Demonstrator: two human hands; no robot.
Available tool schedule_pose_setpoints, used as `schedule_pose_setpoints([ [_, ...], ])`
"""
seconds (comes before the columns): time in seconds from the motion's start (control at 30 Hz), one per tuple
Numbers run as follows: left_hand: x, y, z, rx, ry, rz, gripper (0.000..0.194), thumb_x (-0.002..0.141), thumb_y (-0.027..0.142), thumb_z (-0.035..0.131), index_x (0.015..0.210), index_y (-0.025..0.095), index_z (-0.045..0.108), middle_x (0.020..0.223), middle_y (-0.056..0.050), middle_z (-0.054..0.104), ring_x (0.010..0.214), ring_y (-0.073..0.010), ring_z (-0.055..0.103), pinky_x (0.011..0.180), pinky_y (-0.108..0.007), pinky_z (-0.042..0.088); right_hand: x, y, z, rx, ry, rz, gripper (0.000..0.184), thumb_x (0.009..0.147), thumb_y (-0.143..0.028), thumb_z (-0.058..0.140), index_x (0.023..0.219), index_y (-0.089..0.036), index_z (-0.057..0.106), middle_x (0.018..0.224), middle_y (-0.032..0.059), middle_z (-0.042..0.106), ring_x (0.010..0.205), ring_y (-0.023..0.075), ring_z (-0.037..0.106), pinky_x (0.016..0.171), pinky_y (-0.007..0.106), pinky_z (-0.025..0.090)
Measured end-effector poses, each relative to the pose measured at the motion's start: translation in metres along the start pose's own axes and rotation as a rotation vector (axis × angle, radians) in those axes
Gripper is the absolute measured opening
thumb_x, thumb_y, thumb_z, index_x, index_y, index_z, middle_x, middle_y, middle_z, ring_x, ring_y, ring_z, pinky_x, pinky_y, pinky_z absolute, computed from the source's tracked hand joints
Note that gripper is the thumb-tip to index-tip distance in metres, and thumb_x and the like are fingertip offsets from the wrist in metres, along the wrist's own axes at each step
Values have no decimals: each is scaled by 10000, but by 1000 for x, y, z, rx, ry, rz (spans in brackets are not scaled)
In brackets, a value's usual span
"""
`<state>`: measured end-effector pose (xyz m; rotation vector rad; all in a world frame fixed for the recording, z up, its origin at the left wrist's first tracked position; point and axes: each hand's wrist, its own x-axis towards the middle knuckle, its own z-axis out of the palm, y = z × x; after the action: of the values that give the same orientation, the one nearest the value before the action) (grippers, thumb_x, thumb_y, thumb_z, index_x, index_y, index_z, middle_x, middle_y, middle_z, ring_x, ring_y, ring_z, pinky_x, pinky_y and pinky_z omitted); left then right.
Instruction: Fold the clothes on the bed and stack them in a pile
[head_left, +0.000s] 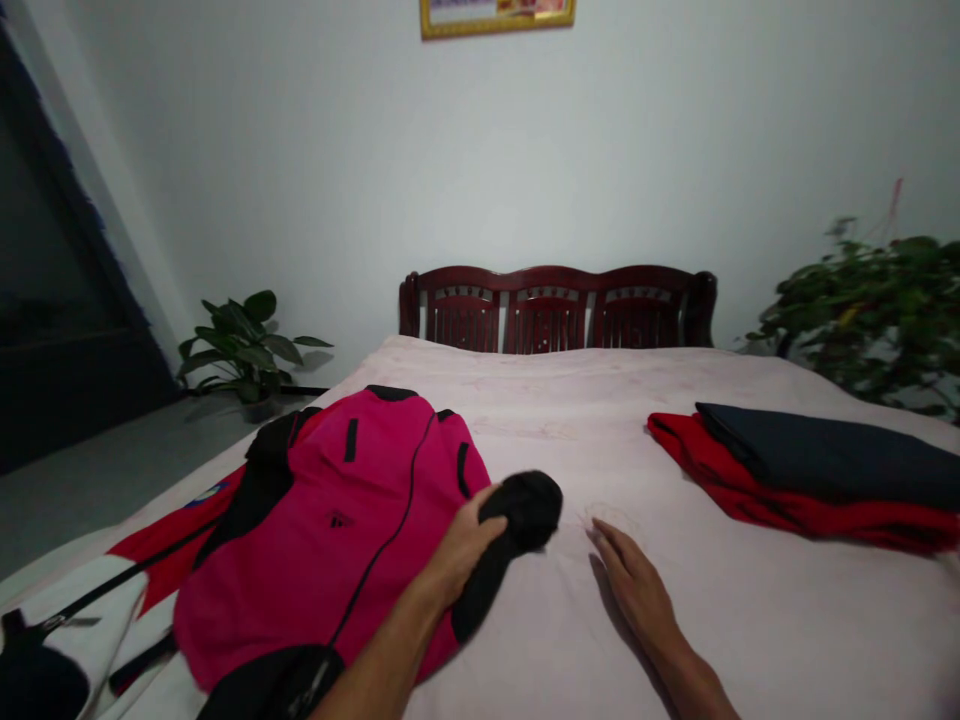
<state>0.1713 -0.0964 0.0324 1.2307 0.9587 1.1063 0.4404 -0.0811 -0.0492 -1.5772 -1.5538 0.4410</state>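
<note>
A pink jacket with black panels and a dark front zip lies spread on the bed. My left hand is closed on its black sleeve at the right side, and the sleeve's end bunches up beyond my fingers. To the right of that sleeve, my right hand rests low over the pale sheet with its fingers stretched out and nothing in them. Under the jacket's left side shows a red and white garment, partly covered.
Folded dark blue cloth and red cloth are stacked on the bed's right side. A carved wooden piece stands at the bed's far end. Potted plants stand left and right. The pink sheet covers the bed.
</note>
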Motion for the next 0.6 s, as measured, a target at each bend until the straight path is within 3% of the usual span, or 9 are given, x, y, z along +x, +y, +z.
schedule_pose_setpoints([
  [0.1, -17, -15, 21, 352, -377, -117, 777, 724, 332, 710, 1452, 207, 469, 1173, -89, 683, 954, -221, 651, 851, -355, 513, 0, -2, -3, 359, 44, 159, 570, 882, -585, 435, 1250, -197, 634, 1374, 127, 598, 1255, 289, 571, 1010, 424, 488],
  [0.17, -24, -15, 15, 564, -385, -35, 702, 749, 345, 689, 1418, 220, 519, 1216, -97, 655, 998, -231, 636, 901, -376, 500, 1, -1, -1, 517, 33, 212, 567, 878, -595, 461, 1258, -205, 618, 1401, 129, 575, 1249, 287, 578, 954, 398, 524],
  [0.23, -24, -6, -11, 679, -168, 105, 590, 817, 346, 598, 1391, 218, 548, 1240, -106, 638, 1075, -236, 615, 977, -388, 471, 3, -1, 2, 557, -13, 227, 560, 879, -590, 471, 1260, -207, 618, 1391, 130, 584, 1255, 285, 574, 950, 398, 526],
  [0.33, -18, 23, -81, 908, 353, 206, 532, 863, 346, 503, 1365, 177, 558, 1360, -141, 566, 1283, -274, 498, 1117, -443, 354, 15, -15, 5, 476, -125, 191, 553, 892, -562, 438, 1260, -196, 629, 1337, 131, 625, 1240, 281, 583, 986, 416, 502],
  [0.43, -16, 48, -163, 1239, 973, -5, 655, 893, 492, 458, 1431, 118, 472, 1505, -244, 384, 1436, -411, 257, 1122, -620, 243, 42, -45, 7, 306, -236, 87, 517, 882, -500, 440, 1230, -183, 654, 1352, 118, 616, 1276, 264, 548, 1085, 410, 415],
  [0.47, -17, 53, -186, 1289, 1102, -95, 719, 887, 547, 448, 1458, 112, 429, 1526, -269, 337, 1449, -442, 206, 1104, -662, 227, 55, -56, 10, 242, -275, 54, 498, 875, -471, 450, 1220, -178, 658, 1366, 116, 605, 1291, 259, 531, 1105, 405, 390],
  [0.53, -18, 56, -220, 1319, 1173, -240, 800, 863, 637, 425, 1468, 113, 408, 1528, -297, 314, 1451, -469, 181, 1071, -692, 241, 81, -76, 21, 144, -355, 38, 452, 856, -418, 484, 1186, -168, 666, 1339, 121, 620, 1265, 256, 543, 1074, 401, 413],
  [0.6, -17, 54, -237, 1295, 1131, -359, 862, 829, 702, 417, 1476, 133, 397, 1506, -301, 342, 1418, -480, 265, 1040, -674, 303, 105, -90, 40, 110, -415, 72, 399, 824, -385, 540, 1112, -149, 683, 1188, 136, 690, 1135, 260, 617, 956, 394, 491],
])
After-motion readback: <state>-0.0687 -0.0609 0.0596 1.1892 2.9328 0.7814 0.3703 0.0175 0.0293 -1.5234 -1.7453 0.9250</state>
